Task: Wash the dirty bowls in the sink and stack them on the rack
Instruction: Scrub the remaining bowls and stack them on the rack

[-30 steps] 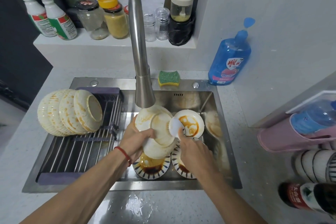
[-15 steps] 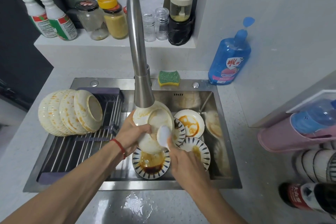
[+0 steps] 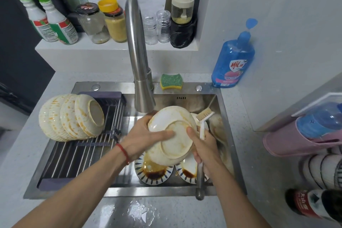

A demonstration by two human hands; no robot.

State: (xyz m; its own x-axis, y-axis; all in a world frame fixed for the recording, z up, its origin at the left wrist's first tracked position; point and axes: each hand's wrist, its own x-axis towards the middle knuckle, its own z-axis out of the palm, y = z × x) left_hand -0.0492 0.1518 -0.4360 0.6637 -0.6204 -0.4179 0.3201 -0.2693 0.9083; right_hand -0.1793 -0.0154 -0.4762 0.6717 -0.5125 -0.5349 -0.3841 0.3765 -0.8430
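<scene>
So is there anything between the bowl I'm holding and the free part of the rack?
Nothing visible blocks it. The bowl, held in the left hand, sits just right of the rack, whose near bars are bare. The stacked bowls fill only its far end. The faucet hangs just behind the bowl, not towards the rack.

green sponge [image 3: 171, 81] behind basin, blue soap bottle [image 3: 233, 60], jars [image 3: 103, 22] on ledge

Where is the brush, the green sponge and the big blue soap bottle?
brush [image 3: 205, 114]: head view, on its bristle head, above the right hand.
green sponge [image 3: 171, 80]: head view, middle of its green top.
blue soap bottle [image 3: 233, 61]: head view, on its body above the label.
</scene>
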